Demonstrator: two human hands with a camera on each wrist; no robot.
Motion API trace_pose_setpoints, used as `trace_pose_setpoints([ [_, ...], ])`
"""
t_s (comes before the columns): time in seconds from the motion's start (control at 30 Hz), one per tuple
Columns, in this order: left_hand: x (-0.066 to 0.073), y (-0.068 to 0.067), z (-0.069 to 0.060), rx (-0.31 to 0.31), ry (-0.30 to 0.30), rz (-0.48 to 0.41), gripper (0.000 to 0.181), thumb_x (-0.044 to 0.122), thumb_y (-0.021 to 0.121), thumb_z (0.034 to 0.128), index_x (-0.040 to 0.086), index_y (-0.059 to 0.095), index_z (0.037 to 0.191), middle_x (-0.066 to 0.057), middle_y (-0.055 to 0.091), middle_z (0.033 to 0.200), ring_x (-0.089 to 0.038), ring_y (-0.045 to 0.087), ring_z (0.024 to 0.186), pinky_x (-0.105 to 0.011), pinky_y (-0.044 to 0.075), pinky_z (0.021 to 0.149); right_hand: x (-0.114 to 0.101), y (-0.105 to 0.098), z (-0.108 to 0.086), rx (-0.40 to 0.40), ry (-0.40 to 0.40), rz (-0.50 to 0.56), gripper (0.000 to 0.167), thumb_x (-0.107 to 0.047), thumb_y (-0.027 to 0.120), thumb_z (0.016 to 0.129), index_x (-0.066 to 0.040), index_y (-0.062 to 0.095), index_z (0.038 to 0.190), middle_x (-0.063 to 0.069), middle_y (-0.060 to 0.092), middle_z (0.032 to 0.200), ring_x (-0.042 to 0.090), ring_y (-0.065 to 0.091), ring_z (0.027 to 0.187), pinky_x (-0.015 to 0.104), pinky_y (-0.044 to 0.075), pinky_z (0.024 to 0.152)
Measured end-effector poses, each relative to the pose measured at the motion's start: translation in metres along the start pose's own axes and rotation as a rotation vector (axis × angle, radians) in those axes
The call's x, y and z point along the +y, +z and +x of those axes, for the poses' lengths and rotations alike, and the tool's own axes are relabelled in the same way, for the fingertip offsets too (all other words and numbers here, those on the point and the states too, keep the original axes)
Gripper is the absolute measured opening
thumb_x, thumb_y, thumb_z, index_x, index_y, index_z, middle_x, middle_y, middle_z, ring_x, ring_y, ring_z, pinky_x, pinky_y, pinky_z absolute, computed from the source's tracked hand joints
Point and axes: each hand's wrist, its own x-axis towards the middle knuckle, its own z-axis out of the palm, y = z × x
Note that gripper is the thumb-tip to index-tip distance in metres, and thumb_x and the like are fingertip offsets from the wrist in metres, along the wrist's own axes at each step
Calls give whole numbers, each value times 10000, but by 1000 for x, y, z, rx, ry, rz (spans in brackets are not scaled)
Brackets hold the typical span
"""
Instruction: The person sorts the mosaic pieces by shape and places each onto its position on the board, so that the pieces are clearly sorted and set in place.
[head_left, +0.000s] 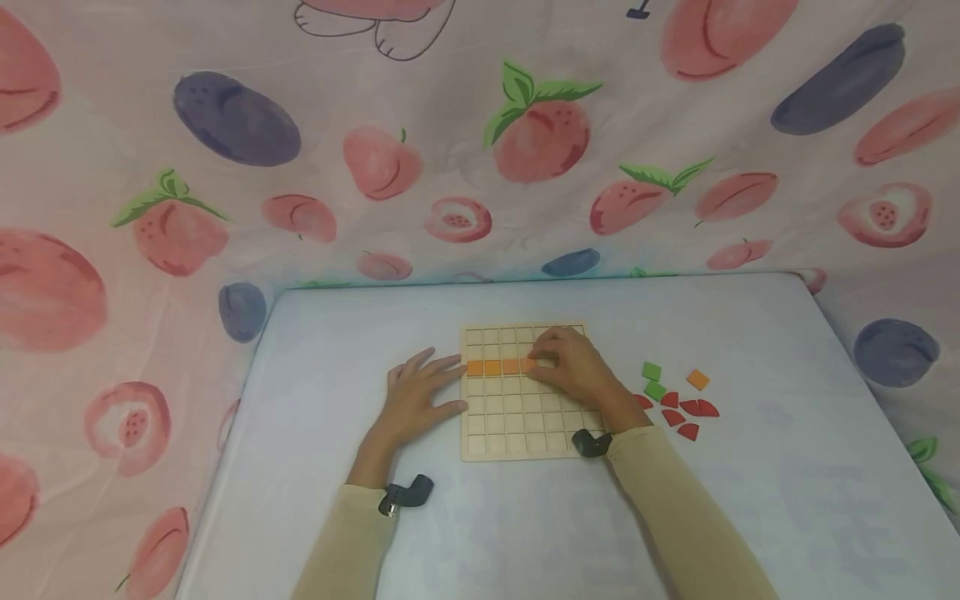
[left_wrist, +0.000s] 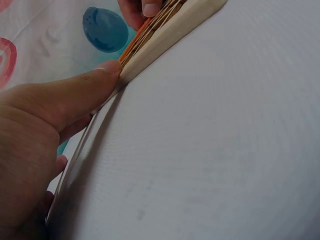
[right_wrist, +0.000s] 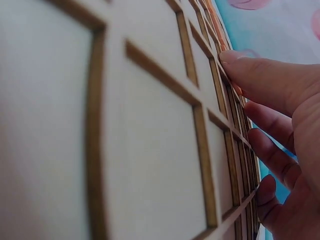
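A pale wooden grid board (head_left: 517, 425) lies flat on the table, divided into small square cells. A row of orange square tiles (head_left: 492, 367) fills cells from its left edge, in the upper part. My right hand (head_left: 573, 364) is over the board's upper right and pinches the orange tile (head_left: 528, 365) at the row's right end, partly covered by the fingers. In the right wrist view the thumb (right_wrist: 270, 80) touches the orange strip. With fingers spread, my left hand (head_left: 416, 400) rests against the board's left edge; its thumb (left_wrist: 85, 92) touches the rim.
Right of the board lie two green squares (head_left: 652, 372), a loose orange square (head_left: 698, 379) and several red rounded wedges (head_left: 687, 432). The white table (head_left: 337, 325) meets a fruit-patterned cloth (head_left: 450, 167) at the back. Each wrist carries a black camera mount (head_left: 408, 493).
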Motion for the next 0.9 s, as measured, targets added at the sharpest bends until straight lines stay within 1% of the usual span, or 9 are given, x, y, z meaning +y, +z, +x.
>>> trace_pose_setpoints([
  [0.2,2,-1,-1,1,0,-2,614,573,676,916,308,573,1460,98,500,1564,-300,277,1544,-606,252,1109,-1,-1,-1,7,-8,12,232,-290,815,885,-146,796,1066,39,671,1166,261,598,1161,472,488,1007],
  [0.43,2,-1,0,-8,-8,5,620,583,668,918,312,565,1466,100,495,1568,-292,268,1548,-598,252,1111,-1,-2,-1,12,-6,11,268,-301,821,877,-127,799,1080,50,685,1152,267,621,1129,467,506,976],
  [0.67,1,-1,1,-24,-13,5,630,599,658,919,327,550,1477,116,479,1577,-279,249,1558,-589,249,1119,2,-3,-3,-3,4,9,308,-302,808,889,-102,789,1122,71,681,1192,278,620,1161,475,498,1004],
  [0.8,1,-1,1,-27,-10,5,631,598,656,921,325,547,1479,117,475,1580,-279,247,1559,-589,248,1120,4,-6,-6,-6,-8,2,284,-282,796,901,-100,787,1120,63,682,1193,279,631,1156,482,502,1003],
  [0.9,2,-2,1,-29,-14,4,629,593,657,921,323,547,1479,114,475,1580,-281,248,1559,-591,246,1122,5,-13,-11,-5,2,-10,248,-258,789,906,-103,789,1100,59,683,1191,283,634,1159,493,496,1014],
])
